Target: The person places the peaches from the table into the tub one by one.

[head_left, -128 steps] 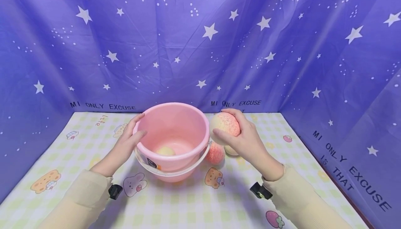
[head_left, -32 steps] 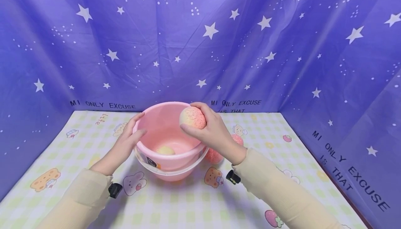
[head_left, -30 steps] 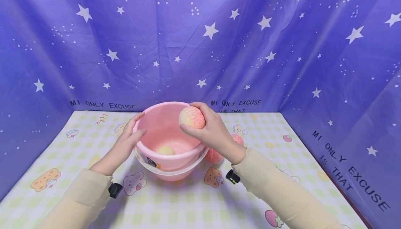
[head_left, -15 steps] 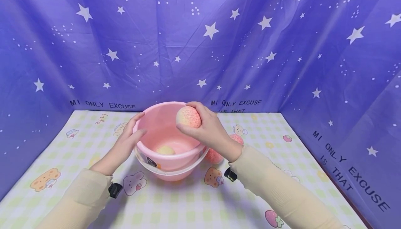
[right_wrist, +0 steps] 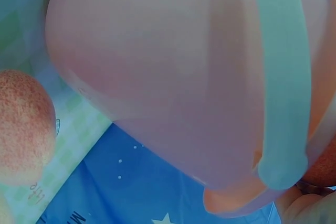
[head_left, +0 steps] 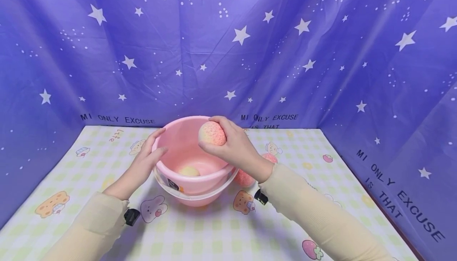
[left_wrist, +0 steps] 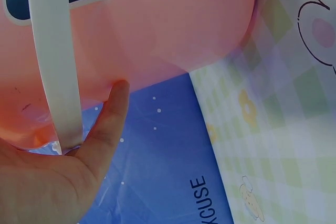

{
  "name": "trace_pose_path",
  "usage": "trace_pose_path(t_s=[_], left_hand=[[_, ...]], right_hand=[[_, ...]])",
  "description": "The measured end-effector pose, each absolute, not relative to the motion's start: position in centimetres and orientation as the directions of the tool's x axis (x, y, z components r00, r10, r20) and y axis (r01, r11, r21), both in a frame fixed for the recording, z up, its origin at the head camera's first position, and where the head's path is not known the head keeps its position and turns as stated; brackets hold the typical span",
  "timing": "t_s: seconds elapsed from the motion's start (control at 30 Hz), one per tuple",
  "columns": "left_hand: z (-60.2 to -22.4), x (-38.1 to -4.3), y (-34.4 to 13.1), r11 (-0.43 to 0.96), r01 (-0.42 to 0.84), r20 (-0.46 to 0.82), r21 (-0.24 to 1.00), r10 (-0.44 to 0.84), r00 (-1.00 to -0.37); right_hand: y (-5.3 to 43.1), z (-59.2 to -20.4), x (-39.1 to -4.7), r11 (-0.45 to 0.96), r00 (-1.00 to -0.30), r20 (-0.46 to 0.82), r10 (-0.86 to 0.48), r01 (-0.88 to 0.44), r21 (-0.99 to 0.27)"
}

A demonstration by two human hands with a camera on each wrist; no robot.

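Best, I judged, was lowering the peach (head_left: 211,133) gently, clear of the pale ball (head_left: 189,171) deeper and left of the grip. The right hand (head_left: 237,144) held this peach with thumb and fingers, at the opening of the pink bucket (head_left: 178,140); its forearm (head_left: 307,205) slanted from near right. Farther left, the left hand (head_left: 139,166) gripped the bucket.

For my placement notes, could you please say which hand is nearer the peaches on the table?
The right hand, holding another peach over the pink bucket, left of those peaches; the left hand, farther off, grips the bucket's left rim.
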State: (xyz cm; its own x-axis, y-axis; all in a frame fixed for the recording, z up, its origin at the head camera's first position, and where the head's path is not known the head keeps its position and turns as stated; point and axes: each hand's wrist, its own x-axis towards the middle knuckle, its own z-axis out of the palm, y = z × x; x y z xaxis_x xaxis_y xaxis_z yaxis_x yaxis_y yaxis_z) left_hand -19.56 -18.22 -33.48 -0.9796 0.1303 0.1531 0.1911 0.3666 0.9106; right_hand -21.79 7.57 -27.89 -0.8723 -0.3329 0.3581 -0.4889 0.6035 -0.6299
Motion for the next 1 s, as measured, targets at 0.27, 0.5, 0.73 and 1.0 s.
trace_pose_path(t_s=[0.27, 0.5, 0.73, 1.0], left_hand=[[-33.5, -19.6, -18.2, 0.36, 0.19, 0.151, 0.913, 0.133, -0.979], [-33.4, -19.5, -18.2, 0.359, 0.189, 0.151, 0.914, 0.133, -0.98], [-33.5, -19.6, -18.2, 0.358, 0.19, 0.15, 0.914, 0.136, -0.979], [-33.7, -19.7, -18.2, 0.356, 0.188, 0.147, 0.915, 0.14, -0.979]], right_hand=[[7.3, -27.6, -21.9, 0.618, -0.859, 0.362, -0.361, -0.511, -0.597], [7.1, -27.6, -22.2, 0.641, -0.85, 0.343, -0.399, -0.527, -0.558], [6.8, -27.6, -22.5, 0.653, -0.839, 0.322, -0.439, -0.544, -0.527], [6.3, -27.6, -22.9, 0.677, -0.829, 0.311, -0.465, -0.56, -0.477]])
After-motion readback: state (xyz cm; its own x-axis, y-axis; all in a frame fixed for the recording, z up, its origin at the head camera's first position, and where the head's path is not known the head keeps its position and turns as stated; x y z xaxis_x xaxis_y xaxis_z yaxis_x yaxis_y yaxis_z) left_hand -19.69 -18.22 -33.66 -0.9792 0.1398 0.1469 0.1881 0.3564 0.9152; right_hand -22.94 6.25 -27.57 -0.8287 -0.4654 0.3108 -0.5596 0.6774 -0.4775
